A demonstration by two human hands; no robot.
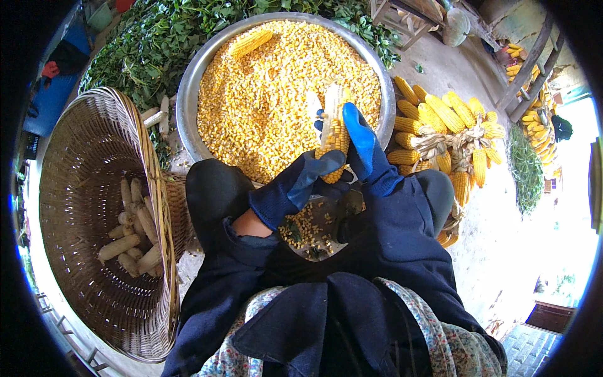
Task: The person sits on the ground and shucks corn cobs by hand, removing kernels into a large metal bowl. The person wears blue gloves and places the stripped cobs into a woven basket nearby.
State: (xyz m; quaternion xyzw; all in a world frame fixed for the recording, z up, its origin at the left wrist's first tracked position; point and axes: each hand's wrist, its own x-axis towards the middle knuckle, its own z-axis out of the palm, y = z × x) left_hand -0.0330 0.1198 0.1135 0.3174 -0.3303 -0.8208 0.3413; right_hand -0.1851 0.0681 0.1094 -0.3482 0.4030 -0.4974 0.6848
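Observation:
Over the near edge of a wide metal basin (188, 113), my left hand (311, 176), in a blue coated glove, grips the lower end of a partly shelled corn cob (335, 134). The cob's upper part is bare and pale, while yellow kernels remain on its lower part. My right hand (365, 146), also gloved in blue, presses against the cob's right side with the thumb raised; its other fingers are partly hidden. Loose corn kernels (264, 108) fill the basin, and a whole ear of corn (251, 43) lies on them at the back left.
A wicker basket (61, 188) holding bare cobs (136, 235) leans at my left. Braided ears of corn (443, 118) lie on the floor at my right. Green leafy stalks (141, 56) lie behind the basin. A wooden stool (410, 23) and a ladder (532, 70) stand farther right.

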